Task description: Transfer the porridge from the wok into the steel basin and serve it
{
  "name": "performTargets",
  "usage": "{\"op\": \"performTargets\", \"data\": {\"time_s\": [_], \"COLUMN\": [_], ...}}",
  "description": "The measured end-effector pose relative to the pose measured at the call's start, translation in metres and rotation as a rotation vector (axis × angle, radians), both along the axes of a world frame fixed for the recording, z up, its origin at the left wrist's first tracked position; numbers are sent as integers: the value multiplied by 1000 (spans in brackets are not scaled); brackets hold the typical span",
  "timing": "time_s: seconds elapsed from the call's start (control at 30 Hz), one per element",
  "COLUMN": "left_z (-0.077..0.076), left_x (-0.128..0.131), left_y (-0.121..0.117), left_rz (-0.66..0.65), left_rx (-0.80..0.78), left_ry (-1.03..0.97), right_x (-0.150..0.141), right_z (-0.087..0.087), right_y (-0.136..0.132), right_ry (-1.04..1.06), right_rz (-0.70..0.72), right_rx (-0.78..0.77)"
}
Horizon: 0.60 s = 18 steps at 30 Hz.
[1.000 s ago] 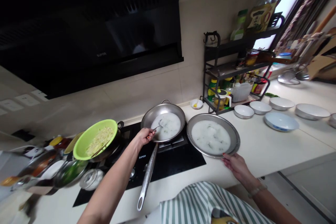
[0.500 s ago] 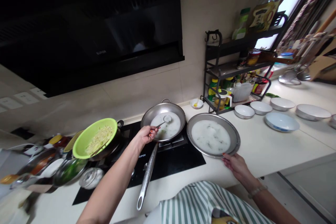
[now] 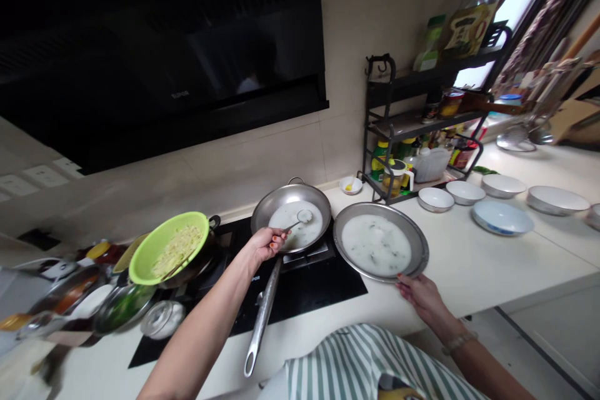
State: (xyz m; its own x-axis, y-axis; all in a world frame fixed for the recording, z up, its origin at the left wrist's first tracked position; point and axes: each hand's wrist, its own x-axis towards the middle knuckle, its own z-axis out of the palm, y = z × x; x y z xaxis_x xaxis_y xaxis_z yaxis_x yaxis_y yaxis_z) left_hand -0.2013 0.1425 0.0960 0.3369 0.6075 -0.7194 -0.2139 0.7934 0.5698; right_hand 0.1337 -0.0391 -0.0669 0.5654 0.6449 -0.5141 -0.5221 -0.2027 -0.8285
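My left hand [image 3: 268,243] is closed around the handle of a ladle [image 3: 304,216], whose bowl is in the milky white liquid inside a steel wok [image 3: 263,206] on the stove. The wok's long handle [image 3: 263,319] points toward me. On the right, a round metal basin [image 3: 420,249] holds more white liquid with green bits in it. My right hand [image 3: 419,295] grips the near right rim of this basin, thumb on top and the other fingers partly hidden below.
A green colander [image 3: 140,260] of pale shreds with chopsticks stands at the left, near a glass jar [image 3: 163,319]. Several white bowls [image 3: 435,199] and a bluish plate [image 3: 502,217] sit on the right counter. Behind them stands a black seasoning rack [image 3: 398,128]. The range hood [image 3: 187,62] hangs above.
My left hand has moved slightly to the right, carrying the ladle's bowl a little right and down in the wok. My right hand and the basin have stayed in place.
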Motion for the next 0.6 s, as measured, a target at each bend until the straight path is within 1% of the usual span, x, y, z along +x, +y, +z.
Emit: {"op": "performTargets", "data": {"time_s": [0.1, 0.23, 0.33, 0.5, 0.6], "left_z": [3, 8, 15, 33, 36], "left_x": [3, 7, 13, 35, 56], "left_y": [-3, -5, -9, -22, -30], "left_rz": [-10, -46, -92, -206, -293], "left_rx": [13, 53, 94, 175, 200], "left_ry": [33, 30, -3, -14, 10], "right_x": [-1, -3, -3, -3, -2], "right_z": [4, 7, 8, 7, 5], "right_y": [0, 0, -1, -1, 0], "right_ry": [82, 101, 109, 119, 125], "right_rz": [-20, -30, -36, -37, -37], "right_rx": [-32, -30, -29, -19, -2]}}
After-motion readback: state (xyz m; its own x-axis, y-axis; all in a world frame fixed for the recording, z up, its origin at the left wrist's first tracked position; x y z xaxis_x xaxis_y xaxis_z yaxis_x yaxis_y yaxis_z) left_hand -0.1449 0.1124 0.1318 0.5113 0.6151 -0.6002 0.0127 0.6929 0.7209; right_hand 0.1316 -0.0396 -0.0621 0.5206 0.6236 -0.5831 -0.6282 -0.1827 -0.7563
